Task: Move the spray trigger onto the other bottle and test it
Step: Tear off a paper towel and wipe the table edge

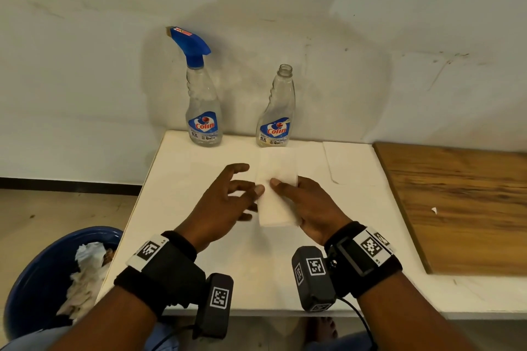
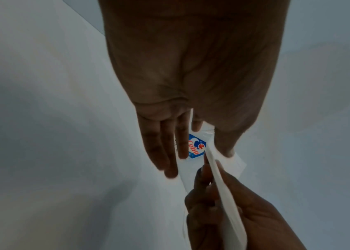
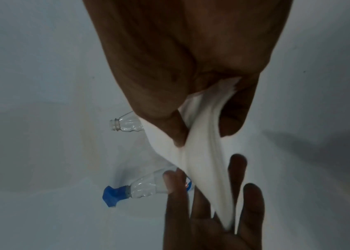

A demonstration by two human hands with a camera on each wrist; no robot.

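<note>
Two clear "Colin" bottles stand at the back of the white table (image 1: pixel 182 236). The left bottle (image 1: pixel 203 105) carries the blue spray trigger (image 1: pixel 189 43). The right bottle (image 1: pixel 278 111) has a bare open neck. Both show in the right wrist view: the open bottle (image 3: pixel 126 126) and the trigger (image 3: pixel 111 196). Nearer me, my right hand (image 1: pixel 305 202) pinches a folded white tissue (image 1: pixel 275 199), thumb on top and fingers beneath. My left hand (image 1: pixel 225 202) has straight, spread fingers, and its thumb touches the tissue's left edge. Neither hand touches a bottle.
A blue bin (image 1: pixel 34 288) holding crumpled tissues sits on the floor at the lower left. A wooden board (image 1: pixel 456 202) adjoins the table on the right. The white wall stands directly behind the bottles.
</note>
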